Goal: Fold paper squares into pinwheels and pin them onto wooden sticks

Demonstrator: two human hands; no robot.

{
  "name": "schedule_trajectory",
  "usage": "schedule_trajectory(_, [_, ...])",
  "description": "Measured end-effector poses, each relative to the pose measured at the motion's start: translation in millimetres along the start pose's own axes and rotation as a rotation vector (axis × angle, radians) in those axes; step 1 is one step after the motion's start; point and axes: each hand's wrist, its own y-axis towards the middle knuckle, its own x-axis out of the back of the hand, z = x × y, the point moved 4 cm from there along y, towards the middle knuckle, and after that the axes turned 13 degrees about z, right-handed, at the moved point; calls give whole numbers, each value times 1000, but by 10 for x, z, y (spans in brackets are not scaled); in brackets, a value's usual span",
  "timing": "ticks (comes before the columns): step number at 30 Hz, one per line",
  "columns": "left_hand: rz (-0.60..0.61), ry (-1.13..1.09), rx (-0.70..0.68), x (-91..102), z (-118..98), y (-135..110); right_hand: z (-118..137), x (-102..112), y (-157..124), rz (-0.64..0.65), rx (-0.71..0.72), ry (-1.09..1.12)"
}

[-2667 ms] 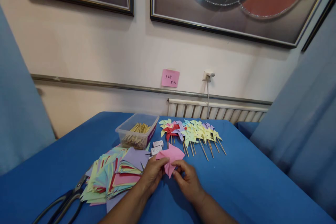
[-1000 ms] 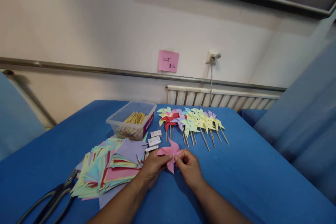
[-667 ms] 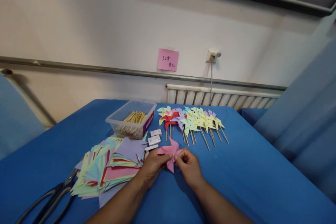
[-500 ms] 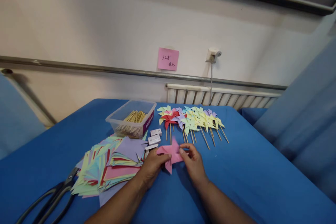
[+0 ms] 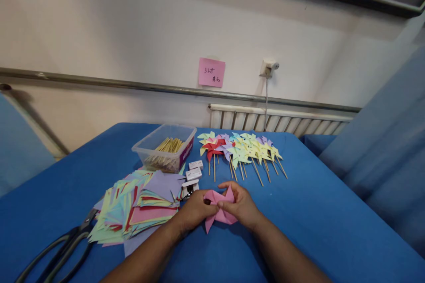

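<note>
Between my two hands is a pink paper pinwheel [image 5: 221, 214], its points folded in toward the middle. My left hand [image 5: 195, 210] grips its left side, with the thumb near the centre. My right hand [image 5: 239, 207] pinches it from the right, thumb pressed on the middle and fingers behind. No stick shows on this pinwheel. Just beyond my left hand lies an open small white box [image 5: 190, 189] with dark shiny bits in it. Left of that hand sits a pile of coloured paper sheets [image 5: 136, 208].
A clear plastic box [image 5: 159, 141] holds many thin sticks [image 5: 169, 145]. Two small white boxes [image 5: 194, 174] lie beside it. Several finished pinwheels on sticks [image 5: 241, 154] lie at the back. Large scissors [image 5: 75, 241] rest at the left on the blue tablecloth [image 5: 312, 216].
The pink pinwheel has come slightly nearer and turned, its points now folded inward more. My right thumb has moved onto its middle. The open white box shows more.
</note>
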Motion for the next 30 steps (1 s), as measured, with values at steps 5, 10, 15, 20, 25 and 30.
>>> schedule_trajectory(5, [-151, -209, 7, -6, 52, -7, -24, 21, 7, -202, 47, 59])
schedule_trajectory(10, [-112, -561, -7, -144, 68, -10, -63, -23, -31, -390, 109, 171])
schedule_trajectory(15, [-92, -711, -46, -233, 65, -40, -62, -53, -73, -446, 129, 140])
schedule_trajectory(20, [-78, -732, -80, -265, 62, -39, -46, -35, -76, -482, 131, 167])
schedule_trajectory(25, [-167, -687, -91, -276, 84, -9, -47, -78, -73, -445, 132, 203])
schedule_trajectory(30, [-221, -701, -130, -260, 128, 8, -63, -141, -91, -420, 116, 226])
